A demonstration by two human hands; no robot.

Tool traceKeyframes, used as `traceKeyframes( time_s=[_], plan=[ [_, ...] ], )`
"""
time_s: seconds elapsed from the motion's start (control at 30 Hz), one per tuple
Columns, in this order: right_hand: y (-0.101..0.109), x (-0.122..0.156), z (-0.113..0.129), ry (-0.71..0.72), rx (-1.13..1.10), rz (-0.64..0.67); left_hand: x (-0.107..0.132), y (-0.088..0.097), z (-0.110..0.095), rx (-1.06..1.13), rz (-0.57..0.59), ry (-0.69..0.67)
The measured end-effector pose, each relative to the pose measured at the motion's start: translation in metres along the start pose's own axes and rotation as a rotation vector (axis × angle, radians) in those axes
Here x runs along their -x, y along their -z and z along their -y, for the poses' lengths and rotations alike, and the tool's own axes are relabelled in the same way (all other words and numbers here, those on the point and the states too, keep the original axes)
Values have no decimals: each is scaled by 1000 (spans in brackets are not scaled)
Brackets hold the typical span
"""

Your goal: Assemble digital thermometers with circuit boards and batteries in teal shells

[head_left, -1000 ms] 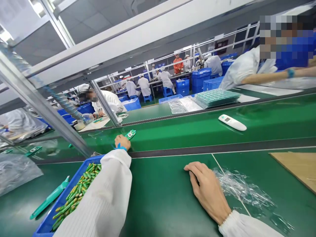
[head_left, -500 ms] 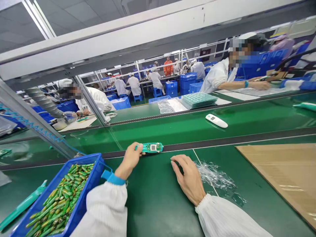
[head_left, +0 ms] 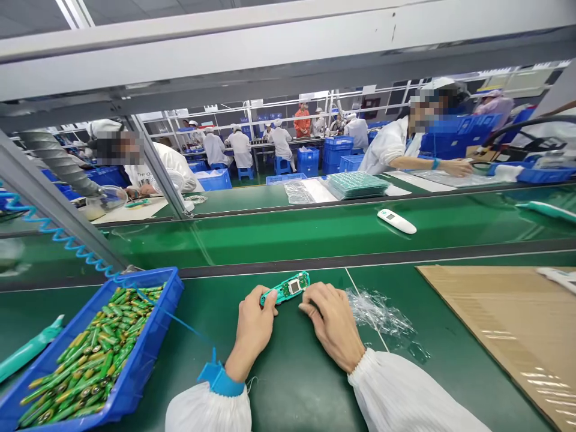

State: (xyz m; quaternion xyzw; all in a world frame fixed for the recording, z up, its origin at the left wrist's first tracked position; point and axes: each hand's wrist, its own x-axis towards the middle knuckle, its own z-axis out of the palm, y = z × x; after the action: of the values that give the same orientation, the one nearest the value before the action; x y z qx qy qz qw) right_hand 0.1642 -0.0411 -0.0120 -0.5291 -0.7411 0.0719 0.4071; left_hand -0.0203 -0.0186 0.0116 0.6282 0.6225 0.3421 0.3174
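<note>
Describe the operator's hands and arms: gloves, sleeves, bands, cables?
The left hand and right hand are bare, no gloves. The left sleeve and right sleeve are loose and white. The left wrist has a blue band with a thin blue cord; the right shows none.

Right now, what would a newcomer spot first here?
First, the green circuit board held between the left hand and right hand, at the middle of the green conveyor belt. At lower left, a blue tray heaped with green-wrapped batteries stands out. Farther back, workers in white coats sit along the lines.
</note>
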Motion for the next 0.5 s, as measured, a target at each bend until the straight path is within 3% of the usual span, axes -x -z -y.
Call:
traceKeyframes(
  time_s=[0.1, 0.2, 0.4, 0.5],
  plan=[
    [6, -4, -9, -61, 70, -79, 5, -1, -5, 40, 63, -54],
    [7, -4, -9, -84, 122, -66, 10, -4, -7, 80, 102, -61],
    [0, 3, 3, -16, -20, 13, -2, -5, 8, 198, -84, 70],
    [9, 3, -15, -146, 105, -77, -9, -1, 9, 482, -126, 149]
  ],
)
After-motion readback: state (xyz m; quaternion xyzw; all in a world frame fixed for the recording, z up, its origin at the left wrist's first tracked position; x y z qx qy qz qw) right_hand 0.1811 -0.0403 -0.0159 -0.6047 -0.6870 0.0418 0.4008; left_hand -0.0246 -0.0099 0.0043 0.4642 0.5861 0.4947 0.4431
